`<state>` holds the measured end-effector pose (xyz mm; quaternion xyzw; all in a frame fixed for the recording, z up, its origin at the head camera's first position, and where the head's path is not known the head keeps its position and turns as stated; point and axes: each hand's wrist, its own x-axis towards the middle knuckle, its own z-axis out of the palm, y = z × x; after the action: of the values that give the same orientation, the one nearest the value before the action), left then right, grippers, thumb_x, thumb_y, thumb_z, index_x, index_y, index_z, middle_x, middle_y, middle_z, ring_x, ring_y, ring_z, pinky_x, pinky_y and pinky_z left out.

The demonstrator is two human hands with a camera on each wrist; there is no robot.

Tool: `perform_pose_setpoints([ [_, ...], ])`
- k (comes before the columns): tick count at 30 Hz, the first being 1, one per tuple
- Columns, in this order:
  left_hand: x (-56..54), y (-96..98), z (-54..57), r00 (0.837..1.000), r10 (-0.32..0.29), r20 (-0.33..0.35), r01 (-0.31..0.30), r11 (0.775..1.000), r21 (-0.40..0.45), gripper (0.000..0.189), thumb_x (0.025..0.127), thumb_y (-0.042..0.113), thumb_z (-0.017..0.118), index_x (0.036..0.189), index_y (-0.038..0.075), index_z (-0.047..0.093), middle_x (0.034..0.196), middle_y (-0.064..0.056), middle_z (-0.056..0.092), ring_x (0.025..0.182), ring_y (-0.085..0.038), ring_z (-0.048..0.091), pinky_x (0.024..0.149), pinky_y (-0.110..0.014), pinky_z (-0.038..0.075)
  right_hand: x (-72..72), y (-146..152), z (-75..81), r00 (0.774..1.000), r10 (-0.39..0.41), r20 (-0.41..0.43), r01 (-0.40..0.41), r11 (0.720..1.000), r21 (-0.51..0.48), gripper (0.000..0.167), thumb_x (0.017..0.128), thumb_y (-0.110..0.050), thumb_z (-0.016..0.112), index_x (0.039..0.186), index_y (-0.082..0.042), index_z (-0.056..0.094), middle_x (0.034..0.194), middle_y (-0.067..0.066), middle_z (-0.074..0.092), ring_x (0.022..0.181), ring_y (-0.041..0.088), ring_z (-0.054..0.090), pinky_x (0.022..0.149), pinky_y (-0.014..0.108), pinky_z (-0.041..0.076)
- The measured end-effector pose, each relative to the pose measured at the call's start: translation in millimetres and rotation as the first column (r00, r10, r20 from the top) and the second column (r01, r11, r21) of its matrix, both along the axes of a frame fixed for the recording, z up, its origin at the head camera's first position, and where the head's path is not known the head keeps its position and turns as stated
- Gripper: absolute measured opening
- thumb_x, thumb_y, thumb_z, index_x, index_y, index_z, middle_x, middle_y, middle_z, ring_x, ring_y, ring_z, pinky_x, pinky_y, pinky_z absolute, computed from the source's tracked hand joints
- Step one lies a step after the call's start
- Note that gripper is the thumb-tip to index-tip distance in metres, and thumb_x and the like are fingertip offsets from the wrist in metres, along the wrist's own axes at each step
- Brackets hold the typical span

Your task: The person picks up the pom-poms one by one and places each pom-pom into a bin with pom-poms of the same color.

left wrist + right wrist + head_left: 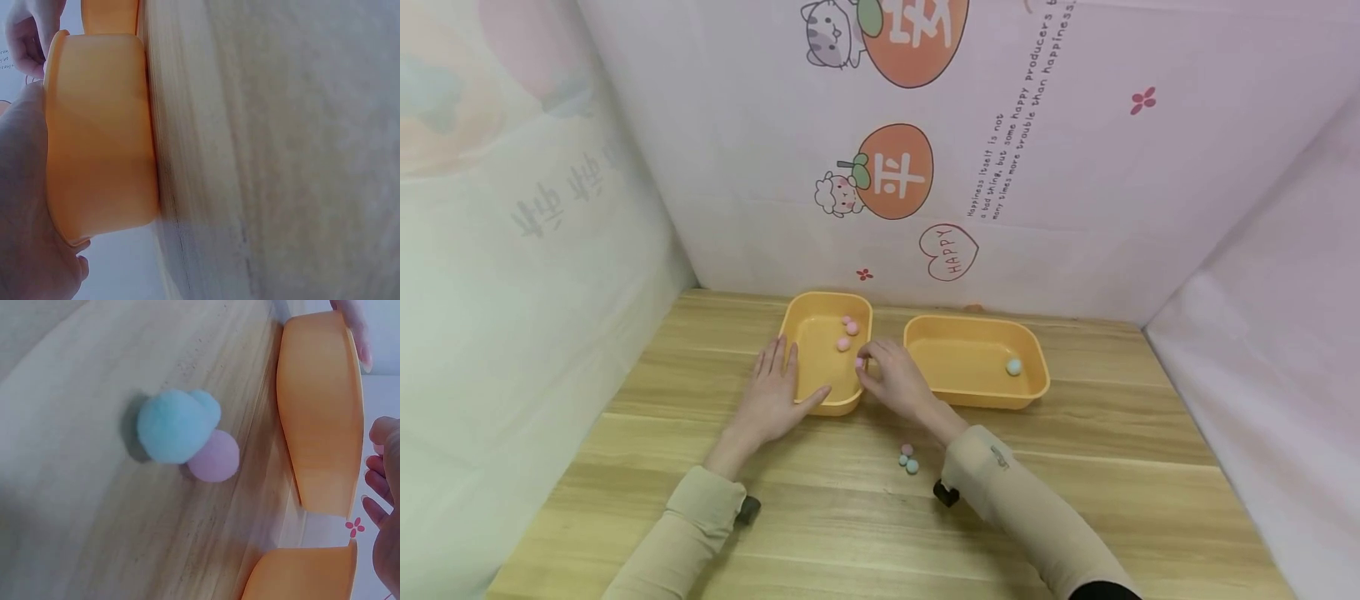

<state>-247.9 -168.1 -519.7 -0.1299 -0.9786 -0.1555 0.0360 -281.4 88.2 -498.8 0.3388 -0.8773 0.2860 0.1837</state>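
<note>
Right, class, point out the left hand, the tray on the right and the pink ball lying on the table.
Left hand [771, 395], head view: back of the hand.
Tray on the right [962, 363], head view: its bare floor.
Pink ball [216, 457], right wrist view: its side facing the camera.

1. A pale, grained wooden tabletop [835, 533] is seen from above.
2. It is bordered on three sides by whitish sheeting [737, 167]: back panel [1075, 225], left panel [550, 308] and right panel [1262, 358].
3. The back panel is printed with orange fruit shapes [895, 172], cartoon animals [838, 194], small red flowers [1143, 101], a heart [949, 252] lettered "HAPPY" and sideways English text [1017, 125].
4. The sheeting is softly lit, pinkish towards the right.
</note>
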Motion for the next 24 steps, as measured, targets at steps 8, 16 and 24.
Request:
perform_pose_setpoints([
  [8,-1.8,-2.4,-2.8,1.000,0.002,0.004,-0.002,1.000,-0.007,0.112,0.105,0.078,0.045,0.171,-0.010,0.020,0.183,-0.030,0.006,0.172,-0.049,0.009,0.142,-0.062,0.011,-19.9,-6,-13.1,0.999,0.007,-0.035,-0.009,0.998,-0.067,0.010,0.100,-0.011,0.077,0.103,-0.004,0.070,0.102,0.010,0.074,0.096,0.025,0.067,0.087,0.043,0.060],
  [16,-2.8,-0.5,-1.1,1.000,-0.006,0.010,0.006,1.000,-0.006,0.113,0.105,0.079,0.044,0.171,-0.009,0.020,0.184,-0.029,0.006,0.172,-0.048,0.009,0.142,-0.061,0.012,-25.1,-18,-3.2,0.994,-0.070,0.087,0.070,0.998,0.004,0.014,0.100,-0.009,0.080,0.108,-0.001,0.073,0.109,0.014,0.076,0.107,0.032,0.067,0.099,0.050,0.058],
  [24,-2.8,-1.8,-3.2,1.000,-0.001,-0.005,0.001,1.000,0.009,0.113,0.104,0.078,0.048,0.171,-0.010,0.020,0.183,-0.029,0.007,0.172,-0.048,0.010,0.142,-0.062,0.012,-33.0,-25,-5.6,0.989,-0.101,0.109,0.105,0.994,-0.030,0.018,0.099,-0.008,0.080,0.110,0.004,0.073,0.107,0.016,0.076,0.105,0.033,0.067,0.092,0.047,0.059],
])
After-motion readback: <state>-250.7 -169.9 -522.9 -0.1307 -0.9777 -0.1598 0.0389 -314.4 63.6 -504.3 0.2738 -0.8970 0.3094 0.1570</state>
